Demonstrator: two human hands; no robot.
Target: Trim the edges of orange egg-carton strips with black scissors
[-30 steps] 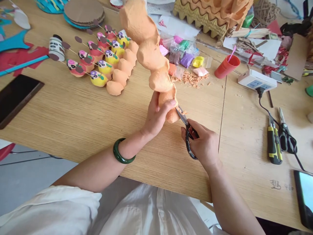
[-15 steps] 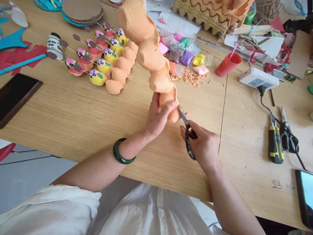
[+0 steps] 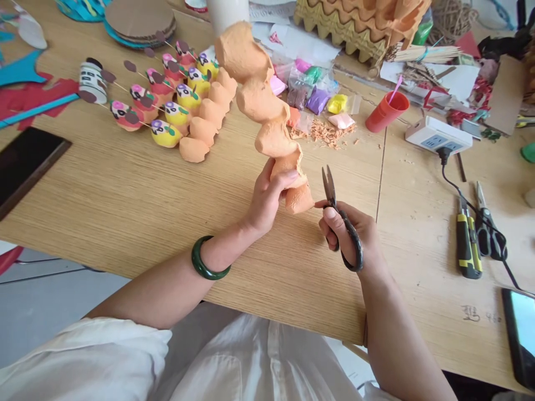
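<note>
A strip of orange egg-carton cups (image 3: 273, 139) is gripped near its lower end by my left hand (image 3: 270, 197), with the thumb over its edge. The strip rises away from me, above the table. My right hand (image 3: 353, 231) holds black-handled scissors (image 3: 330, 192), blades pointing up and almost together, just right of the lowest cup. My right index finger reaches out to that cup's edge. Beyond my left hand stand several red and yellow painted egg cups (image 3: 178, 114), with a row of plain orange cups (image 3: 204, 128) beside them.
Bags of coloured clay (image 3: 317, 100) lie behind a pile of orange shavings (image 3: 326, 133). To the right are a red cup (image 3: 387, 111), a power strip (image 3: 438, 133), a utility knife (image 3: 468, 245) and other scissors (image 3: 489, 228). Phones (image 3: 31, 167) lie at both sides. Egg trays (image 3: 355, 28) are stacked behind.
The scissors have come away from the carton edge and turned upright in my right hand. The strip's far end has dipped slightly. My left hand keeps its grip.
</note>
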